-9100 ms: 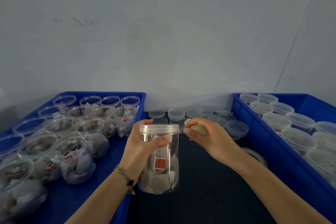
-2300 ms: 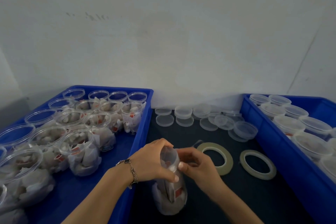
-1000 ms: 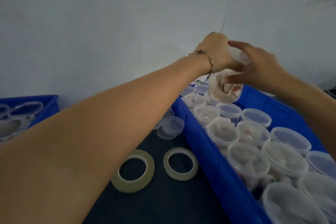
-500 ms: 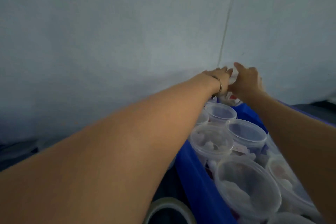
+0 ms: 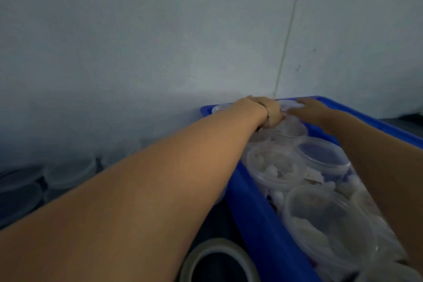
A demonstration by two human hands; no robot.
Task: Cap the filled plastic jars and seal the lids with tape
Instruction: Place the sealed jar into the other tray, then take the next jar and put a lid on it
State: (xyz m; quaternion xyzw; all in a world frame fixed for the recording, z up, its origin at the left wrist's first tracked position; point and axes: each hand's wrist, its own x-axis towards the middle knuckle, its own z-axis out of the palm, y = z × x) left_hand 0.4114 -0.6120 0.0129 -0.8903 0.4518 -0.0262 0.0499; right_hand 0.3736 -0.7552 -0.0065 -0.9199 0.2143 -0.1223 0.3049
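Both arms reach to the far corner of the blue bin [image 5: 256,224] at the right side of the counter. The left hand [image 5: 269,111] and the right hand [image 5: 307,110] meet over a jar [image 5: 289,128] at that far end, near the wall; the left fingers curl down at it, though whether they grip it I cannot tell, while the right fingers lie fairly straight across its top. The bin holds many capped jars [image 5: 277,167], packed close, their contents pale and blurred. Whether each lid is taped cannot be made out. A tape roll [image 5: 219,258] lies on the counter at its near edge, just beside the bin. Loose lids [image 5: 68,169] sit along the far edge by the wall, which suggests more jars are left to cap and seal. This jar looks finished and is being stowed
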